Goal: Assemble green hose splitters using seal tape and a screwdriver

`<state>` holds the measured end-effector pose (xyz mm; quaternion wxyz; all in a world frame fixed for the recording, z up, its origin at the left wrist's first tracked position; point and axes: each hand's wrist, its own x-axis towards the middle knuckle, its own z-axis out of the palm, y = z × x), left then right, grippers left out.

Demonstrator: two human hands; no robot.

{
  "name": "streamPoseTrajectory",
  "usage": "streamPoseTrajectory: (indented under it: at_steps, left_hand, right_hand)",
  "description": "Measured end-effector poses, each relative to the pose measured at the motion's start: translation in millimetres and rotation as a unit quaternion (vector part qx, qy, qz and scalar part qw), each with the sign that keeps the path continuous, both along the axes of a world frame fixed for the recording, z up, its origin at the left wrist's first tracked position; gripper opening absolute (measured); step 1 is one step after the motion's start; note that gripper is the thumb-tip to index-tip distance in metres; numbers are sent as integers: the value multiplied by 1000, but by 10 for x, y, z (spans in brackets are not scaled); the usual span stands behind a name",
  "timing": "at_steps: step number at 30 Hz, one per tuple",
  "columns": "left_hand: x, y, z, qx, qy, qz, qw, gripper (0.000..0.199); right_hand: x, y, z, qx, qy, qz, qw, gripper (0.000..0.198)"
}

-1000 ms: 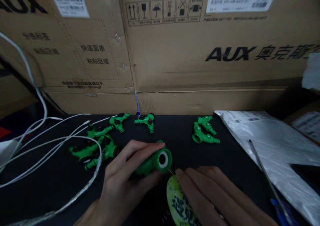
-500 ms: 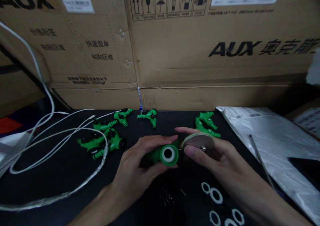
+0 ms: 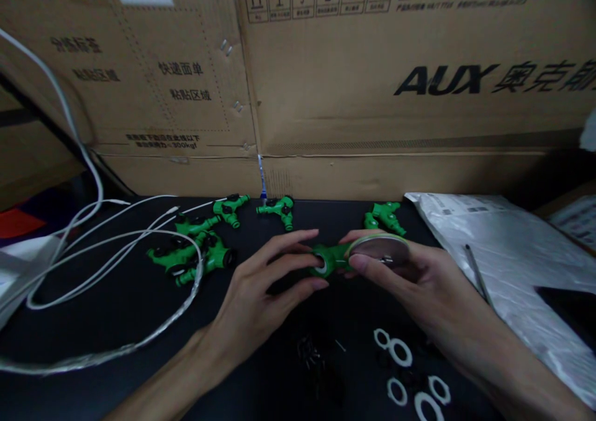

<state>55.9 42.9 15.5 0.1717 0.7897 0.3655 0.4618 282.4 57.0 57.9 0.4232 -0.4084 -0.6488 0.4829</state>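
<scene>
A green plastic hose connector (image 3: 336,258) lies sideways between my hands, its open end with a pale ring facing left. My right hand (image 3: 403,272) is closed on it and also pinches a round flat disc (image 3: 379,250) with a yellow-green rim under the thumb. What the disc belongs to I cannot make out. My left hand (image 3: 270,272) has its fingers apart around the connector's left end. One fingertip touches the opening, and the thumb is just below it. Below my right hand lie several white rings (image 3: 400,352), some of them with faceted edges.
Several green connectors with black parts (image 3: 195,256) lie at left beside looping white cables (image 3: 139,349). Another green connector (image 3: 282,208) stands by the cardboard box (image 3: 326,98), and more (image 3: 386,215) lie behind my right hand. A silvery bag (image 3: 503,241) with a thin rod (image 3: 475,269) is at right.
The connector has turned from facing me to pointing left, now in my right hand with the disc. My left hand has loosened, one finger moving to the opening. The view has tilted slightly down.
</scene>
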Motion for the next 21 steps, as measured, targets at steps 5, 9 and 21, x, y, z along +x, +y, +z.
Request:
streamPoseTrajectory:
  at_steps: [5,9,21]
  left_hand:
    - [15,9,-5,-12,11,-3,1000,12]
    - [24,24,-12,-29,2,9,1000,9]
    - [46,79,58,-189,-21,-60,980,6]
  right_hand:
    - [2,-2,-14,61,-53,-12,997,12]
    - [3,-3,-21,76,-61,-7,995,10]
    - [482,219,174,14,-92,-80,992,31]
